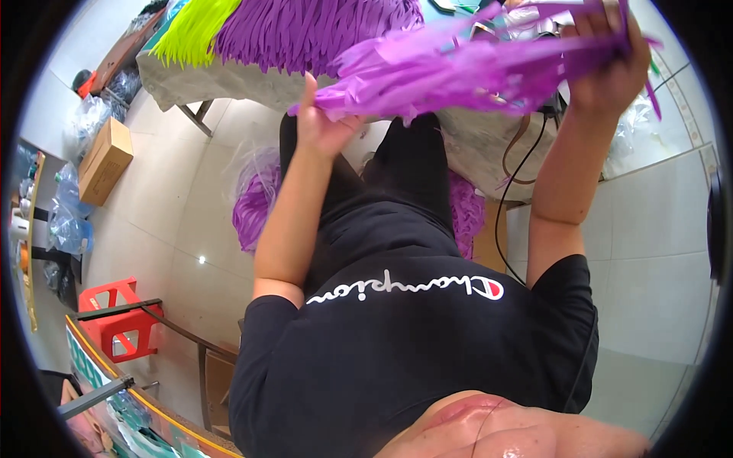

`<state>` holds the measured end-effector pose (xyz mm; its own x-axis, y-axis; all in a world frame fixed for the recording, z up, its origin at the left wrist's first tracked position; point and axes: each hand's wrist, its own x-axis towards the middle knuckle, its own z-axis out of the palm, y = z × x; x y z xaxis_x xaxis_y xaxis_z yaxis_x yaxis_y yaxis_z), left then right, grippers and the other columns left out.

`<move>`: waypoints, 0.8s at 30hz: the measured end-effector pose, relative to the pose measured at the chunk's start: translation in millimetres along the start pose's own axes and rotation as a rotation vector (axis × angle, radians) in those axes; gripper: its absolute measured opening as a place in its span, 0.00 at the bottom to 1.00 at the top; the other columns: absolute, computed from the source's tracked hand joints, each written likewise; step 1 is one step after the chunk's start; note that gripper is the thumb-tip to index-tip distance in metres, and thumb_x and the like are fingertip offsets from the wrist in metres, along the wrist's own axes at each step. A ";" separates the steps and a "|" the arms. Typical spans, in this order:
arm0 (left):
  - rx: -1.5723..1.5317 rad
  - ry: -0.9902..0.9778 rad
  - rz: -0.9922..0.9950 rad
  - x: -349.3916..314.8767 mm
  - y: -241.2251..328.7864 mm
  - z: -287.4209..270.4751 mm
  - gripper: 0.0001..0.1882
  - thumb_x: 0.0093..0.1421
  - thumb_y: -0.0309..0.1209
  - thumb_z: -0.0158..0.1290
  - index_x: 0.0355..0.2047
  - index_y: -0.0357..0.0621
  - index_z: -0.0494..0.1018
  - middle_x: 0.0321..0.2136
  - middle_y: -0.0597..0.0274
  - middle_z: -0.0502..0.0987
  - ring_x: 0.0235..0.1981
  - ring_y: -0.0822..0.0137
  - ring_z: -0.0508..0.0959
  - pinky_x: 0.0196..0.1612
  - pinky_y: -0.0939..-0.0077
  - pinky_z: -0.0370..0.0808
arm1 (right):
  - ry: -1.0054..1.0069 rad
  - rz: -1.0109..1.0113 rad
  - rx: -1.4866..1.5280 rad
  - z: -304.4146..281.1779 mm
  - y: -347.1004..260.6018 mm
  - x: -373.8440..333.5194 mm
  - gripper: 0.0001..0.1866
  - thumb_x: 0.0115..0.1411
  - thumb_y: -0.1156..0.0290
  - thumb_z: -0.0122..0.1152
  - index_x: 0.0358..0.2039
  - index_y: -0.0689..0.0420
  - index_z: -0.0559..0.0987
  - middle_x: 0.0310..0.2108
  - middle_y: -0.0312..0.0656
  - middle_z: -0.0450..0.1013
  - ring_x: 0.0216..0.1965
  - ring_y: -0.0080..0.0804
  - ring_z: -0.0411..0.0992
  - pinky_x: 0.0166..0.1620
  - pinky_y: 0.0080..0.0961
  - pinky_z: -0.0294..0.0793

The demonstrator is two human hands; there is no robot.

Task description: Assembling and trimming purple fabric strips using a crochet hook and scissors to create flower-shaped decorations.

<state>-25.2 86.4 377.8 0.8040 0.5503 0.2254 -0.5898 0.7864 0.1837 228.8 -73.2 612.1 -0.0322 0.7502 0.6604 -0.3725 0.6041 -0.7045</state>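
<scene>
A bunch of long, thin purple plastic strips [458, 80] is stretched sideways in front of me, above the near edge of the table. My left hand [324, 126] grips its left end, thumb pointing up and the fingers partly hidden by the strips. Raised at the upper right, my right hand [611, 69] is closed around the other end, where several strip ends stick out past the fingers. The bunch looks slightly smeared by motion. Behind it, a thick pile of darker purple strips [298, 30] lies on the table, with lime-green strips [195, 30] to its left.
The table [172, 80] has a grey cover. Bags of purple strips [256, 202] stand on the floor by my legs. A black cable [504, 198] hangs at the right. Leftward are a cardboard box [107, 162], large plastic bottles [70, 221] and a red stool [122, 320].
</scene>
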 end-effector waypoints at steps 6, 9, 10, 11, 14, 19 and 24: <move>0.322 0.432 0.210 -15.3 19.8 29.5 0.16 0.61 0.34 0.51 0.46 0.38 0.69 0.43 0.56 0.75 0.44 0.61 0.75 0.51 0.63 0.70 | -0.017 0.019 -0.349 -19.6 31.7 -120.7 0.34 0.51 0.30 0.48 0.18 0.52 0.64 0.19 0.35 0.60 0.20 0.23 0.53 0.23 0.21 0.50; 0.527 0.446 0.211 -33.2 -9.5 63.1 0.15 0.61 0.34 0.52 0.46 0.41 0.69 0.41 0.63 0.75 0.42 0.67 0.75 0.49 0.70 0.70 | 0.189 -0.037 -0.675 -12.0 38.3 -151.6 0.35 0.51 0.30 0.47 0.19 0.55 0.68 0.17 0.35 0.61 0.20 0.23 0.55 0.22 0.20 0.51; 0.698 0.410 0.220 -37.6 -21.8 68.2 0.15 0.61 0.34 0.52 0.46 0.42 0.69 0.41 0.65 0.74 0.42 0.70 0.74 0.49 0.73 0.69 | 0.201 -0.038 -0.678 -12.0 38.6 -155.1 0.35 0.51 0.30 0.47 0.19 0.55 0.68 0.17 0.35 0.61 0.20 0.23 0.55 0.22 0.20 0.51; 0.872 0.366 0.222 -40.7 -31.3 71.7 0.14 0.61 0.34 0.52 0.46 0.43 0.70 0.40 0.67 0.74 0.41 0.73 0.73 0.49 0.76 0.68 | 0.182 -0.065 -0.738 -11.5 38.1 -159.3 0.35 0.53 0.30 0.46 0.18 0.55 0.69 0.15 0.34 0.61 0.18 0.22 0.55 0.21 0.18 0.52; 0.977 0.294 0.272 -38.9 -43.7 67.2 0.13 0.62 0.34 0.52 0.45 0.44 0.70 0.39 0.71 0.72 0.41 0.77 0.70 0.47 0.81 0.66 | 0.015 -0.118 -0.536 -20.2 34.2 -163.0 0.35 0.55 0.33 0.44 0.14 0.55 0.70 0.11 0.31 0.58 0.14 0.21 0.51 0.19 0.17 0.50; 0.654 0.306 0.218 -25.0 -4.8 76.8 0.19 0.65 0.38 0.45 0.52 0.41 0.66 0.48 0.57 0.72 0.49 0.63 0.72 0.53 0.63 0.70 | 0.011 -0.225 -0.116 -49.9 14.2 -189.8 0.31 0.61 0.41 0.44 0.09 0.50 0.68 0.07 0.27 0.51 0.10 0.20 0.45 0.18 0.21 0.42; 0.335 0.027 0.088 -17.9 48.2 57.7 0.23 0.67 0.41 0.37 0.55 0.38 0.62 0.52 0.52 0.69 0.53 0.56 0.70 0.56 0.56 0.67 | 0.358 -0.363 -0.172 -68.0 -6.8 -230.8 0.24 0.61 0.47 0.48 0.18 0.52 0.71 0.17 0.32 0.57 0.21 0.21 0.50 0.26 0.21 0.46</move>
<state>-72.4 98.2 437.8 0.7482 0.6225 0.2295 -0.6453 0.6024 0.4698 301.9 -232.1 446.8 0.3998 0.5118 0.7604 -0.1431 0.8542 -0.4998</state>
